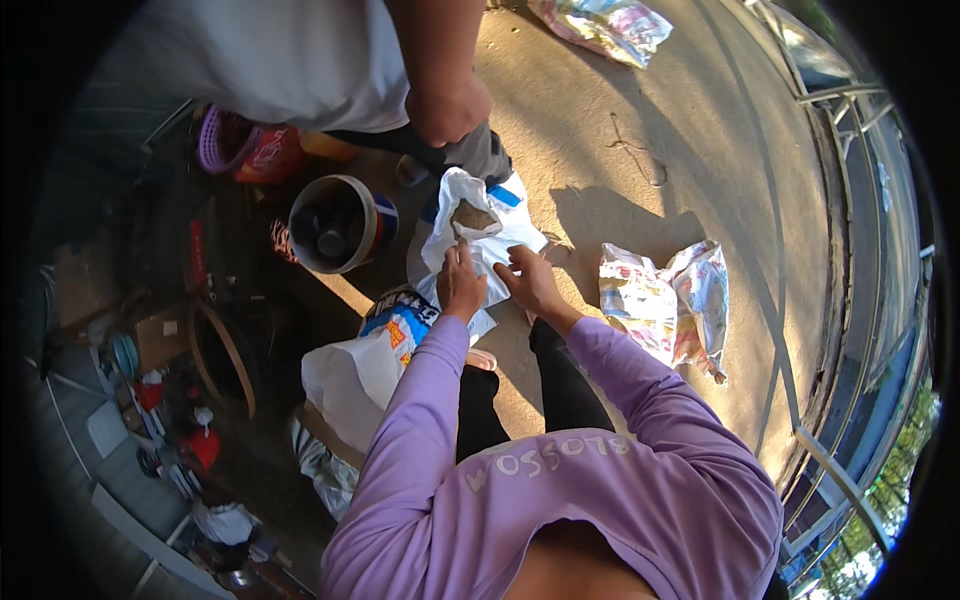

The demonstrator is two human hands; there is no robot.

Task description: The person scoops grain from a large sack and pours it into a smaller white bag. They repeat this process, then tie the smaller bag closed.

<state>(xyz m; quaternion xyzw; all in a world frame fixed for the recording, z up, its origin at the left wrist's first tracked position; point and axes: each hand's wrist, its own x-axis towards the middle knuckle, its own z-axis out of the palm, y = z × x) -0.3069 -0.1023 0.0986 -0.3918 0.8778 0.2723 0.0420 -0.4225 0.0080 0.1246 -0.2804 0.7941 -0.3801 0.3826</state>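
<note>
An upright white woven sack stands before me, its mouth rolled outward around brown granular material. My left hand is at the sack's near side, fingers pointing toward the rim; whether they pinch the sack I cannot tell. To its right, my right hand hovers over or touches the near right side of the sack, thumb and fingers apart. A printed white sack lies beside my left forearm. Across the sack stands another person, with one closed hand hanging above it.
A white bucket with dark contents stands left of the sack. Crumpled printed bags lie on the concrete floor at right, another bag farther off. A purple basket is at upper left. Cluttered shelving and a hoop line the left.
</note>
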